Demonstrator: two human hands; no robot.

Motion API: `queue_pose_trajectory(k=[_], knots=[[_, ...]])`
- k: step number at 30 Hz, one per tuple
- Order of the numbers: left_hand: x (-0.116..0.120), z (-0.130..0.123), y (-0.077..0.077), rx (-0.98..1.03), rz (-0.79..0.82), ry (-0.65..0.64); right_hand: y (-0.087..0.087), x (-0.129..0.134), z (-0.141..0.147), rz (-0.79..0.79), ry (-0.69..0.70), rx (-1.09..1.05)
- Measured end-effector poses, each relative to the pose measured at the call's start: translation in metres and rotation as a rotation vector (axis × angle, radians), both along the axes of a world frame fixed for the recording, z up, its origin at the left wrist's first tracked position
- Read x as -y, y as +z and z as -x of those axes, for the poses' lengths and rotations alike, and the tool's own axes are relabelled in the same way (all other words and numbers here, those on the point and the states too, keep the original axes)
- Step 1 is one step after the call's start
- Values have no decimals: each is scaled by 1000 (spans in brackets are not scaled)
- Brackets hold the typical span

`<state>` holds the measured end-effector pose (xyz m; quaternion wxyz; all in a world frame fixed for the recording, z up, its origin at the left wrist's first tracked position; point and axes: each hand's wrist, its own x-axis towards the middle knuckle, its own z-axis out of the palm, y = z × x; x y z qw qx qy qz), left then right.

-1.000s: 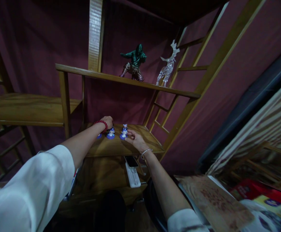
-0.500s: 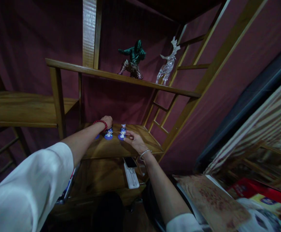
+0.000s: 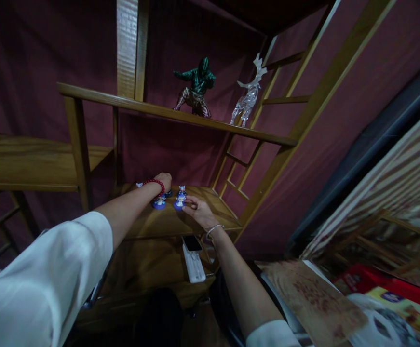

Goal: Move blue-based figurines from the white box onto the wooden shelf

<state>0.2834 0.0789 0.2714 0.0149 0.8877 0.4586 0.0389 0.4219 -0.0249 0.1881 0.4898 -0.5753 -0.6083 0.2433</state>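
Note:
My right hand (image 3: 199, 212) holds thumb and fingertips at the side of a small purple-and-white figurine (image 3: 180, 200) on a round purple base, standing upright on the lower shelf. Just behind that one is another small figurine (image 3: 182, 190) with pale ears. My left hand (image 3: 165, 180), a red bead bracelet at its wrist, is closed towards the back of the shelf; its fingers are hidden and a dark bit shows beneath it. A similar purple figurine (image 3: 159, 202) stands in front of my left wrist. The pale top of another figurine (image 3: 139, 185) peeks out behind my left forearm.
On the upper shelf (image 3: 181, 118) are a crouching green-and-bronze figure (image 3: 197, 89) and a clear deer statue (image 3: 248, 96). Below the lower shelf lie a phone (image 3: 192, 243) and a white case-like object (image 3: 194, 266). Wooden lattice borders the right side.
My left hand has shifted slightly right relative to the figurines, uncovering a pale top behind the forearm. My right hand stays at its figurine. The whole view has drifted slightly.

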Motion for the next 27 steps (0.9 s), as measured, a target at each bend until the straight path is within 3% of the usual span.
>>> queue_pose_trajectory(k=[14, 20, 27], knots=[[-2, -1, -3, -18, 12, -4, -1, -1, -1, 3, 5, 50], [-2, 9, 8, 14, 39, -2, 1, 1, 0, 10, -12, 63], [-7, 31, 24, -18, 2, 90, 3, 3, 2, 8, -14, 53]])
